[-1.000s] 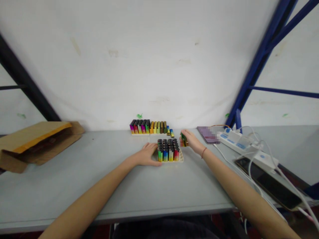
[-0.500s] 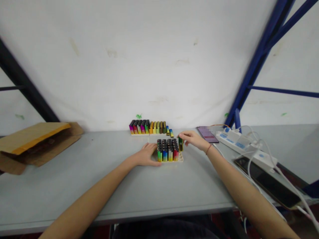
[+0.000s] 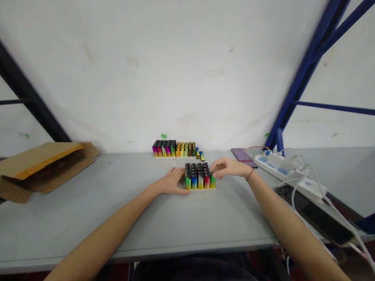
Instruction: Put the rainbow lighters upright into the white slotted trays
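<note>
A block of upright lighters (image 3: 200, 180) with black tops stands in a white tray (image 3: 202, 190) on the table. My left hand (image 3: 172, 182) rests against the tray's left side, thumb along the front corner and fingers apart. At the right front corner, my right hand (image 3: 227, 168) has its thumb and fingertips closed on the top of a green-yellow lighter (image 3: 213, 182), which stands upright in the tray. Farther back are a second group of colourful lighters (image 3: 164, 149) and yellow and brown ones (image 3: 185, 150). Two blue-yellow lighters (image 3: 202, 156) are beside them.
An open brown paper package (image 3: 55, 166) lies at the left. To the right are a purple-screened phone (image 3: 244, 157), a white power strip (image 3: 293, 174) with cables, and a dark phone (image 3: 315, 214). A blue metal frame (image 3: 299, 78) rises behind.
My right hand has moved slightly down and right, and its lighter now stands in the front right spot of the tray, level with the others. My left hand has stayed put.
</note>
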Available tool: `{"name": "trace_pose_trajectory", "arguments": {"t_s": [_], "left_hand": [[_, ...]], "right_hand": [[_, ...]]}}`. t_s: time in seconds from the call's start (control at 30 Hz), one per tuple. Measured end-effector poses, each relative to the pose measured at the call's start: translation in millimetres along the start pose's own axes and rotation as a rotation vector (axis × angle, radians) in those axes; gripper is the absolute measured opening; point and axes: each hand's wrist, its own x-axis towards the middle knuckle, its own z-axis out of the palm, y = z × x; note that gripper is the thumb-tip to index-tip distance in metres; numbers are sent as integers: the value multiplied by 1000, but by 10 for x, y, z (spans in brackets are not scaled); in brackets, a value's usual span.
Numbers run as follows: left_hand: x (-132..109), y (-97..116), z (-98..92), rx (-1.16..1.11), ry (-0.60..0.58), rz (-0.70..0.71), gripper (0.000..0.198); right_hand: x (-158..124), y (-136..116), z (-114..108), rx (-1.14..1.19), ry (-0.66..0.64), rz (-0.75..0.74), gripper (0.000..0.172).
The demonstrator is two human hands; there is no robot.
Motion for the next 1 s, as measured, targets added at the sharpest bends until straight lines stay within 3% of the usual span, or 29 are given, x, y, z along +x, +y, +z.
{"name": "trace_pose_trajectory", "arguments": {"t_s": [0.1, 0.17, 0.3, 0.37, 0.43, 0.6, 0.8, 0.93, 1.0], "left_hand": [[1, -10, 8, 1, -1, -1, 93], [2, -5, 4, 1, -1, -5, 92], [-1, 22, -20, -11, 7, 2, 89], [-4, 36, -32, -13, 12, 11, 87], [-6, 42, -36, -10, 13, 13, 86], [-7, 31, -22, -14, 7, -3, 86], [-7, 7, -15, -15, 8, 23, 87], [-10, 2, -17, 3, 1, 11, 87], [-11, 0, -18, 2, -3, 5, 86]], "right_hand": [[-18, -25, -11, 21, 3, -19, 35], [1, -2, -41, 0, 81, -26, 34], [177, 206, -98, -253, 421, -9, 31], [312, 358, -79, -485, 544, -100, 35], [436, 490, -15, -676, 511, -173, 42], [556, 569, 149, -883, 381, -78, 40], [482, 453, 103, -1001, 544, 85, 34], [489, 467, 85, -1015, 582, 169, 19], [508, 489, 84, -978, 588, 195, 24]]}}
